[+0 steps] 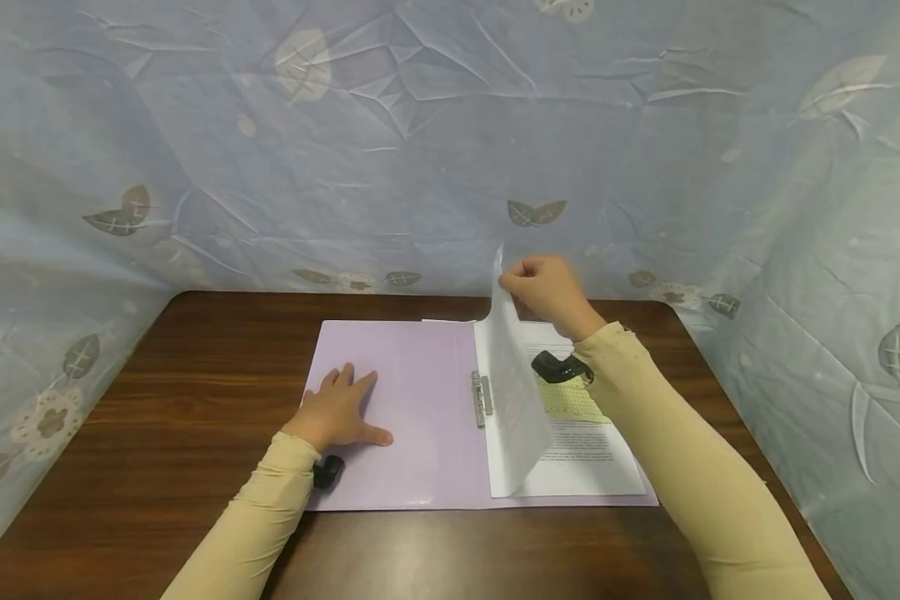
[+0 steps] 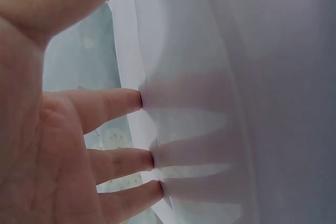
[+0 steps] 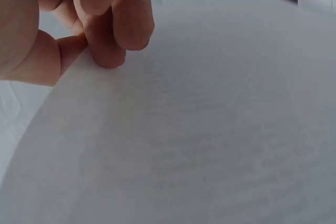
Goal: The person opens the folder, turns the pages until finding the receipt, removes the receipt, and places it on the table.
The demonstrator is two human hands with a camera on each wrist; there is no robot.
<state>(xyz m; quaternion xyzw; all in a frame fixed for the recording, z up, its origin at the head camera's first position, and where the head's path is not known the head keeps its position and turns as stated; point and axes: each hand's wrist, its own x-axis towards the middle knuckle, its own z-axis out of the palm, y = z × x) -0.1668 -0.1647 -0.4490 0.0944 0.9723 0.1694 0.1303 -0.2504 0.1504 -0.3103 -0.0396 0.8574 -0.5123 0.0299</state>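
Note:
A light purple folder (image 1: pixel 420 467) lies spread flat on the table, with a metal clip (image 1: pixel 482 398) near its spine. My right hand (image 1: pixel 551 287) pinches the top corner of a white printed sheet (image 1: pixel 516 400), which stands raised and curved above the other pages. In the right wrist view, thumb and fingers grip the edge of this paper (image 3: pixel 210 129). Beneath it lie printed pages (image 1: pixel 581 475) with a yellow gridded slip (image 1: pixel 570 400) on them. My left hand (image 1: pixel 341 410) rests with spread fingers on the folder's left cover; its fingertips touch the glossy surface in the left wrist view.
The dark brown wooden table (image 1: pixel 195 400) carries the folder near its middle. A pale blue patterned curtain (image 1: pixel 420 150) hangs behind the table and at both sides. Black wrist cameras sit on the left wrist (image 1: pixel 328 472) and the right wrist (image 1: pixel 558 367).

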